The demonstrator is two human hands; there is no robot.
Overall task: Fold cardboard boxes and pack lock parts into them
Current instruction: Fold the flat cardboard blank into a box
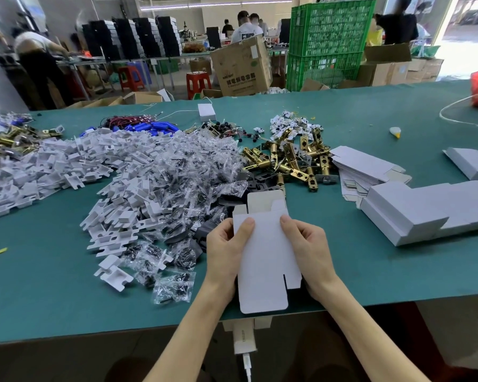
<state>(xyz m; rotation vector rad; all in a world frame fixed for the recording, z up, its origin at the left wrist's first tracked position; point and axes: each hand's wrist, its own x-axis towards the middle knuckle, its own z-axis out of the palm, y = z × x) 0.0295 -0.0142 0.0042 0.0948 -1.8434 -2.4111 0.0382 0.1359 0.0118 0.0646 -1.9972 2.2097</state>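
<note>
You hold one white cardboard box [265, 257] in both hands, low over the near edge of the green table [66, 285] and not yet squared up, with its plain broad face turned up toward you. Your left hand [226, 252] grips its left side and your right hand [309, 252] its right side. Each thumb is pressed flat on the upper face near the far end, while the other fingers curl round behind the card, mostly hidden. The far end stands open with its flaps raised, and the rounded tuck flap at the near end hangs past the table edge.

Just beyond the box lies a heap of brass latch bolts [293, 161] with dark flat parts [249, 183] in front of it. To the left spread clear bags of small screws [193, 166], and further left is a wide pile of white plastic inserts [116, 166]. On your right a stack of flat box blanks [364, 166] sits just beside the latch bolts, and nearer to you there is a row of folded boxes [414, 210] — closed, lying side by side
</note>
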